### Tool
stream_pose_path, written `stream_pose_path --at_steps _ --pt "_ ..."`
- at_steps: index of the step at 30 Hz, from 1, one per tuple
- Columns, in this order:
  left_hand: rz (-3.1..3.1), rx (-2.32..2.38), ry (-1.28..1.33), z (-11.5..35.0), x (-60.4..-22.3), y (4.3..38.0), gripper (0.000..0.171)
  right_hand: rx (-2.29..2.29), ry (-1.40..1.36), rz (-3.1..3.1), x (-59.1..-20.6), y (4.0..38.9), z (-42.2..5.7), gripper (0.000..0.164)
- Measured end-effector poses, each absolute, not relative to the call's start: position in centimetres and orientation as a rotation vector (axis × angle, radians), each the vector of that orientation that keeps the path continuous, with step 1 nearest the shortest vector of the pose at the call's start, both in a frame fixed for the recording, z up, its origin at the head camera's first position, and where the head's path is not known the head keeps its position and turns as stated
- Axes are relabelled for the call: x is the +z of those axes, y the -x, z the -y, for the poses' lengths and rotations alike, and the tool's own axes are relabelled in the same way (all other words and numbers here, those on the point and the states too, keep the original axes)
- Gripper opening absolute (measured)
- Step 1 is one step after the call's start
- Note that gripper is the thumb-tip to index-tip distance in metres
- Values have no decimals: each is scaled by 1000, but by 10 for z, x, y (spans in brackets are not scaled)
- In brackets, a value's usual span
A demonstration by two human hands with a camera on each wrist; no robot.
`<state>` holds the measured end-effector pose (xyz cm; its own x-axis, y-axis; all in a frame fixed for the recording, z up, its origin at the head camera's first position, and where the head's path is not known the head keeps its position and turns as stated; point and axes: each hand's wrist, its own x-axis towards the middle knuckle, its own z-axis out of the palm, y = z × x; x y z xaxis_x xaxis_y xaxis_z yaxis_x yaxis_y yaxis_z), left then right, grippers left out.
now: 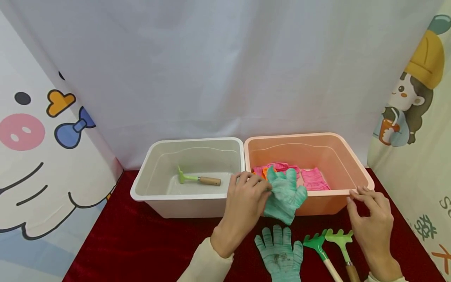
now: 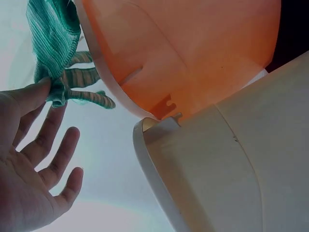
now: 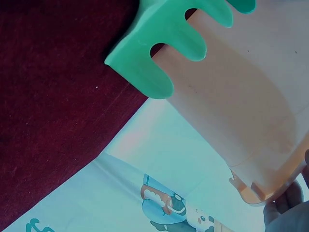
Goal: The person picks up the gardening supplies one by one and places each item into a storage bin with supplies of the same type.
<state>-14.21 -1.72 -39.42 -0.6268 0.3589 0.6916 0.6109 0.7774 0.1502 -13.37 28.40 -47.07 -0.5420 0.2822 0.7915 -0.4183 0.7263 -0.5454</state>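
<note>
My left hand (image 1: 246,197) pinches a green knitted glove (image 1: 284,194) by its edge and holds it up at the front rim of the orange bin (image 1: 317,203). In the left wrist view the same glove (image 2: 55,38) hangs from the thumb and index finger, its striped fingers dangling beside the rim. My right hand (image 1: 373,219) touches the front right corner of the orange bin's rim, fingers bent over it. A second green glove (image 1: 280,252) with a dark smudge lies flat on the red cloth. Pink gloves (image 1: 313,179) lie inside the orange bin.
A white bin (image 1: 193,197) stands left of the orange one and holds a small light-green rake (image 1: 208,180). A dark-green rake (image 1: 318,243) and a light-green rake (image 1: 341,241) lie on the red cloth (image 1: 141,243). A grey-white curtain (image 1: 211,78) hangs behind.
</note>
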Motion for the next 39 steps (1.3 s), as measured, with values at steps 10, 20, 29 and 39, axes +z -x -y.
stream_pose_path --at_steps 10,20,29,39 --pt "2335 -488 652 9 -390 152 8 910 -113 1949 -474 135 -287 30" --pt "2327 -468 499 -5 -388 163 10 909 -138 1952 -476 135 -291 23" --pt "2320 -524 401 -10 -382 177 14 905 -111 1937 -475 136 -288 28" --pt "2373 -613 324 -20 -379 185 12 906 -147 1956 -475 134 -293 22"
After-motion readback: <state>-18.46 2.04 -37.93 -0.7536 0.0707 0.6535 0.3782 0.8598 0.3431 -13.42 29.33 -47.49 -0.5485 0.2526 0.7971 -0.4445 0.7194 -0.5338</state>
